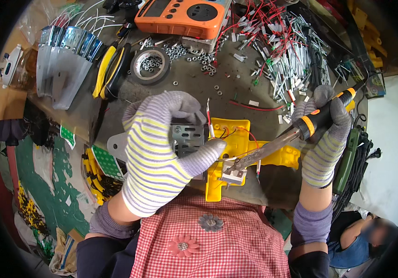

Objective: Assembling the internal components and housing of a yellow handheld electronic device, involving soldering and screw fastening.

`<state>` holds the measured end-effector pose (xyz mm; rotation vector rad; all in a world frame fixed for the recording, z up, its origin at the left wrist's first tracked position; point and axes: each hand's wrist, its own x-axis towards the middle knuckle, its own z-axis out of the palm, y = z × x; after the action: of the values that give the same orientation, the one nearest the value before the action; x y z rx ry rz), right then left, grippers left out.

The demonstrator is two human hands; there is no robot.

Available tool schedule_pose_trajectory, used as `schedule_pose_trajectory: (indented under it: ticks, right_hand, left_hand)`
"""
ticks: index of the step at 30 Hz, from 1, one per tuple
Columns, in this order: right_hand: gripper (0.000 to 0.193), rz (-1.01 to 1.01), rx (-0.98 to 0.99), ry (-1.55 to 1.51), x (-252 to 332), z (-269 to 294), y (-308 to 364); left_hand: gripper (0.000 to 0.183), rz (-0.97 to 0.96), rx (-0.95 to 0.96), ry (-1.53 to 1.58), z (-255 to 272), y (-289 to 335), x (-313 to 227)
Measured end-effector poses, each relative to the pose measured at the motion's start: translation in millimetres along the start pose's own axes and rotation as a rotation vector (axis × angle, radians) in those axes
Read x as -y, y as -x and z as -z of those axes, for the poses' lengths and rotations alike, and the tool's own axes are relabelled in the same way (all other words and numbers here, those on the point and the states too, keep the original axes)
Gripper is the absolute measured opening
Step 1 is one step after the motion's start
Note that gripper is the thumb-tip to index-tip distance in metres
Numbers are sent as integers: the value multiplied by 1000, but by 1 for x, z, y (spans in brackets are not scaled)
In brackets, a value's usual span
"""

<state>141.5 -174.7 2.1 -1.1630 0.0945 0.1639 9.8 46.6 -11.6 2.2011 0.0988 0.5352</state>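
My right hand [322, 155], in a striped knit glove, is closed round the black and orange handle of a soldering iron [273, 147]. The iron slants down to the left, its tip at a small pale switch-like block [234, 175] with metal terminals. That block lies on a yellow plastic housing [216, 184] with thin wires. My left hand [155, 148], gloved alike, curls over a slotted metal plate [187, 139]. Its thumb reaches over the housing's edge; whatever its fingers grip is hard to make out. A red and white wire [209, 116] stands up beside its forefinger.
Behind my hands lie a tape roll [150, 66], yellow-black pliers [111, 69], loose nuts, an orange meter [183, 18] and a heap of screws and red wires [287, 55]. Grey metal blades [64, 69] stand far left. A person [356, 241] is at lower right.
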Motion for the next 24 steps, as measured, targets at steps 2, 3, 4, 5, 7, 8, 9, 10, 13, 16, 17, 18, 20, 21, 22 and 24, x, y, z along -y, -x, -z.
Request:
schedule_pose_trajectory:
  ticks: [2,3,4,5,7,8,9,10,13,16,17,18,20,21,22,24]
  right_hand:
    - [41,-58,192,-48,-1,11,-3]
    - [41,-59,192,-44,-2,13,-3]
    - [42,-77,192,-36,-2,13,-3]
    - [43,-91,190,-34,-1,15,-3]
    - [42,-55,145,-13,-1,12,0]
    - [42,-27,106,10,-1,9,1]
    - [42,-30,109,8,-2,5,2]
    - [41,-19,54,13,-2,-1,4]
    - [40,-4,65,-3,-4,4,-1]
    - [39,-12,135,-29,-3,8,-3]
    - [38,-19,139,-31,-3,8,-3]
    - [38,-19,138,-32,-2,8,-3]
    - [37,-36,171,-45,-2,10,-3]
    - [37,-35,168,-46,-2,11,-3]
    - [37,-44,164,-40,-2,13,-3]
    - [36,-53,154,-33,-2,17,-4]
  left_hand:
    - [53,72,9,39,-4,3,-1]
    - [49,39,-30,-9,-4,4,2]
    - [46,6,-70,-57,-4,5,4]
    - [39,-16,-65,-116,-3,3,-1]
    - [38,-98,-86,-138,-3,-1,-6]
    - [37,-171,-111,-165,-2,-2,-8]
    - [33,-141,-110,-165,-2,-1,-11]
    - [33,-139,-111,-168,-4,-1,-9]
    - [22,-143,-110,-75,-6,-5,-2]
    - [19,-326,51,-199,4,-16,-2]
    - [19,-384,85,-240,5,-19,0]
    - [18,-441,119,-281,6,-20,1]
    - [18,-366,108,-212,7,-20,2]
    - [19,-289,95,-142,8,-20,2]
    - [20,-213,83,-73,9,-20,3]
    - [23,-214,99,-110,11,-21,5]
